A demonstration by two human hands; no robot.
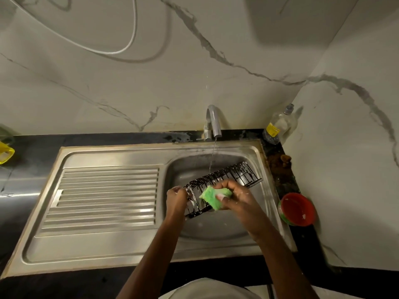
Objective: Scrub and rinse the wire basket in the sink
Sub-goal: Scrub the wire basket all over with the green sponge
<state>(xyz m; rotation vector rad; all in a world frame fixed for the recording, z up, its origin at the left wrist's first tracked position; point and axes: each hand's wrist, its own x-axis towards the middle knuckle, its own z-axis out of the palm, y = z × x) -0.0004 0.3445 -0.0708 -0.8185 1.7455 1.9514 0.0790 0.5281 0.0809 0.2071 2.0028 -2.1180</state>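
A long black wire basket (239, 174), streaked with white suds, is held over the steel sink bowl (194, 167). It slants from near left to far right. My left hand (176, 198) grips its near left end. My right hand (234, 198) holds a green sponge (212, 197) against the basket's front side. A thin stream of water (212, 156) falls from the chrome tap (212, 123) onto the basket's middle.
A ribbed steel drainboard (103, 197) lies left of the bowl. A red bowl (296, 209) stands on the dark counter at the right, a clear soap bottle (278, 125) in the back corner. A yellow container (6, 153) sits at the far left edge.
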